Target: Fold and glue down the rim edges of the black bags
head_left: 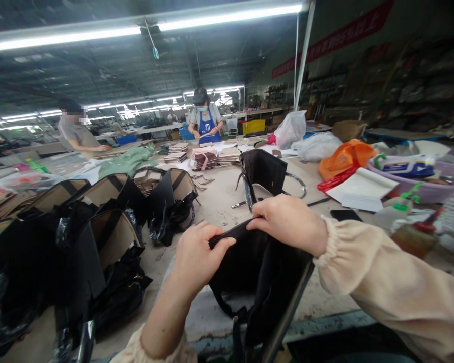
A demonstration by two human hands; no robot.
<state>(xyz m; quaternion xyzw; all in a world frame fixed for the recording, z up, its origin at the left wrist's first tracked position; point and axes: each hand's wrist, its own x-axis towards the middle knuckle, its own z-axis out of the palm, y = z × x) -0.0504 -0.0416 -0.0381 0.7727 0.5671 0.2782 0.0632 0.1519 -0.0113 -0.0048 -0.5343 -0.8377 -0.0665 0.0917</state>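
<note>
Pinching the rim of a black bag (278, 275), I have both hands closed on it: my left hand (199, 252) grips the left end of the edge between thumb and fingers, and my right hand (287, 222) grips just beside it, farther to the right. The bag is right in front of me at the near side of the bench (219, 212), its mouth tilted towards me and its lower part reaching over the near edge.

I judge it light for its bulk, since fingertips seem enough to hold the rim up. It looks soft along the edge I hold but stiffer in the flat side at the right, so I expect the rim to bend and that side to resist. The surface has a dull sheen; I'd guess it is only slightly slippery, more apt to crease or scuff than break. The folded rim seems the best hold, with the hands spread to keep it taut. The dangling strap (224, 304) looks like a poor grip, likely to swing or snag.

Beyond my hands stands another bag (265, 174), its handle (298, 184) in shiny film; more bags (87, 252) crowd the left.
</note>
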